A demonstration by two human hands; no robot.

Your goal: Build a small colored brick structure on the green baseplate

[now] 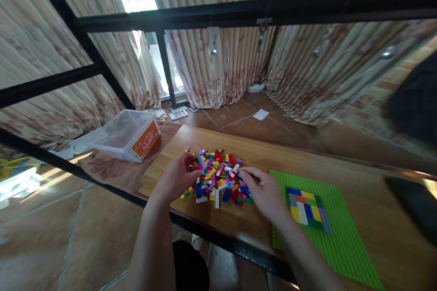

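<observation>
Two bare hands work over a loose pile of small, multicoloured plastic building bricks [218, 177] at the centre of the frame, spread on a light-brown wooden table [273, 157]. The left hand [180, 175] sits at the pile's left edge, fingers loosely curled and thumb standing apart from them; the right hand [262, 186] reaches in from the right, thumb and forefinger drawn together beside the white bricks, though whether a brick is between them cannot be told. The step in hand appears to be searching and picking through the pile; the next move seems to call for a fingertip pinch on one brick, free of its neighbours. The bricks point every which way: near the pile's lower edge, one long white brick [217, 199] runs up and down the frame, while a short white brick [201, 200] beside it lies nearly crosswise. At lower right, a bright-green studded plastic baseplate [344, 250] stretches its long axis toward the frame's bottom right corner, bearing a flat, multicoloured patch of joined bricks [309, 209] whose edges follow a similar slant.
</observation>
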